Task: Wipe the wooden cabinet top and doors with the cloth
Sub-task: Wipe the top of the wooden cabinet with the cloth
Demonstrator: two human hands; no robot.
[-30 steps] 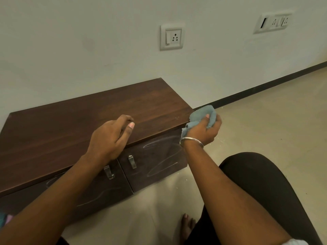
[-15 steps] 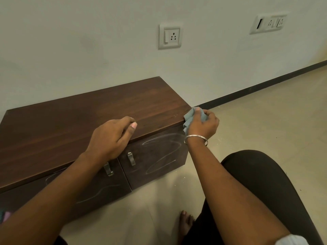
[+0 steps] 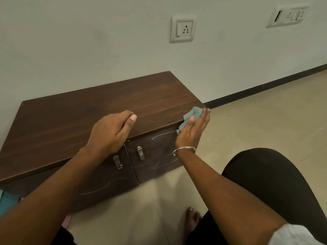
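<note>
A low dark wooden cabinet [image 3: 74,114] stands against the wall, with two front doors [image 3: 155,156] that carry metal handles and pale chalky streaks. My right hand [image 3: 193,131] grips a bunched blue-grey cloth [image 3: 192,114] and presses it on the front right corner of the cabinet top. My left hand [image 3: 110,132] rests curled on the top's front edge, above the gap between the doors, and holds nothing. Part of the cloth is hidden under my right palm.
A white wall with two socket plates [image 3: 182,29] rises behind the cabinet. Beige tiled floor [image 3: 265,117] with small crumbs spreads to the right. My knee in black cloth [image 3: 276,177] and a bare foot [image 3: 192,216] are in front. A teal item [image 3: 7,202] lies at the left edge.
My right hand has carried the cloth from beside the cabinet's right end up onto the front right corner of the top. My left hand has stayed in place.
</note>
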